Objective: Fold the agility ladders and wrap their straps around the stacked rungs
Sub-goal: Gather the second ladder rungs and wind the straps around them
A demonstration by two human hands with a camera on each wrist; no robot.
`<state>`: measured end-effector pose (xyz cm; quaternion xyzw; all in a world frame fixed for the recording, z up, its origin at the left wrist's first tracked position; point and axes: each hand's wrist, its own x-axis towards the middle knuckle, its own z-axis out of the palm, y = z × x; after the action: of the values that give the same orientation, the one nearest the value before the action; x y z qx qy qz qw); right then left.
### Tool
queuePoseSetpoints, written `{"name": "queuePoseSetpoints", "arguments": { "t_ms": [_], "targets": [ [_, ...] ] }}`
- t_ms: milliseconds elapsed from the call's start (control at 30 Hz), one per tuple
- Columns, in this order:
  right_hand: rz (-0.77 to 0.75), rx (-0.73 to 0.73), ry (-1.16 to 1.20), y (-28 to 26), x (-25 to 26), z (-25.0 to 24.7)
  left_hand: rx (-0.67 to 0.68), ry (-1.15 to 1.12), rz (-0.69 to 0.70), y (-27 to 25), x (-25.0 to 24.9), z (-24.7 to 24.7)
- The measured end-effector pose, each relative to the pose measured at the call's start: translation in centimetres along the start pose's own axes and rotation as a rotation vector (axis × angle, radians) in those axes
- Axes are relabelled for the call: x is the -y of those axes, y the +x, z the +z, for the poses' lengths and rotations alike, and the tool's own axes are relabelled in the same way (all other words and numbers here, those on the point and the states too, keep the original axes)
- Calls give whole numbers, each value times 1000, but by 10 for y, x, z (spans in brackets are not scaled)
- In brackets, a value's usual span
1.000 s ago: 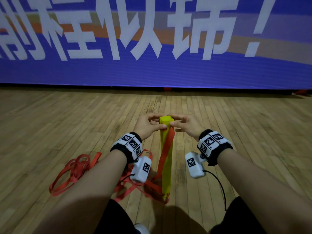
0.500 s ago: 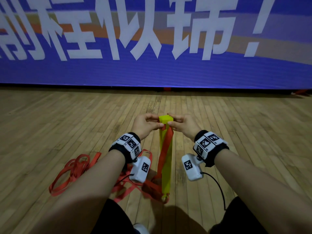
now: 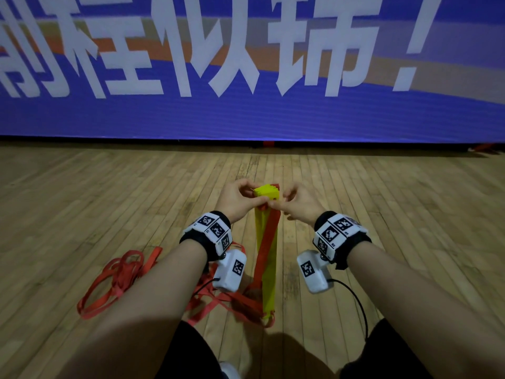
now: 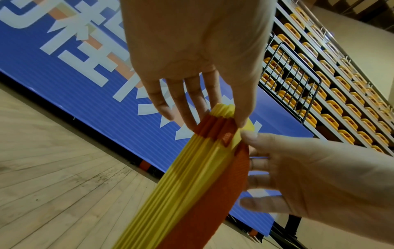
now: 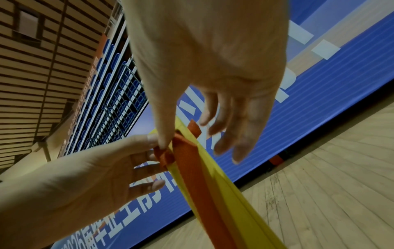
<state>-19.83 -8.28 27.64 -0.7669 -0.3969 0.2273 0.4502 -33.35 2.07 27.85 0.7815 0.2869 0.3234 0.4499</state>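
You hold the stacked rungs (image 3: pixel 266 250) upright; your left hand (image 3: pixel 237 203) and right hand (image 3: pixel 296 205) both pinch their top, the strap (image 3: pixel 269 236) running down toward you.

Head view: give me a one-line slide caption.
Both hands, left and right, pinch the top of the upright yellow rung stack, a red strap crossing it.

Floor is light wood planks (image 3: pixel 109 203), pretty scuffed in spots. A big blue banner (image 3: pixel 246 116) with huge white characters and an orange swoosh runs along the back wall. The wrist cams catch rows of yellow-orange seats (image 4: pixel 332 107) behind a metal railing (image 4: pixel 294 80), plus a slatted wooden wall (image 5: pixel 32 84).
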Motion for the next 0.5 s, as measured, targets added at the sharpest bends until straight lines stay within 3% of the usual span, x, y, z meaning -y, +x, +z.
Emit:
{"name": "queuePoseSetpoints", "arguments": {
  "t_ms": [67,367,500],
  "targets": [
    [-10,64,-45,-2,-1,2,9,-4,7,1,2,1],
    [-133,-26,-57,-3,2,-2,25,-100,-24,5,5,2],
    [-156,21,6,-5,1,-4,82,-35,81,2,2,0]
  ]
}}
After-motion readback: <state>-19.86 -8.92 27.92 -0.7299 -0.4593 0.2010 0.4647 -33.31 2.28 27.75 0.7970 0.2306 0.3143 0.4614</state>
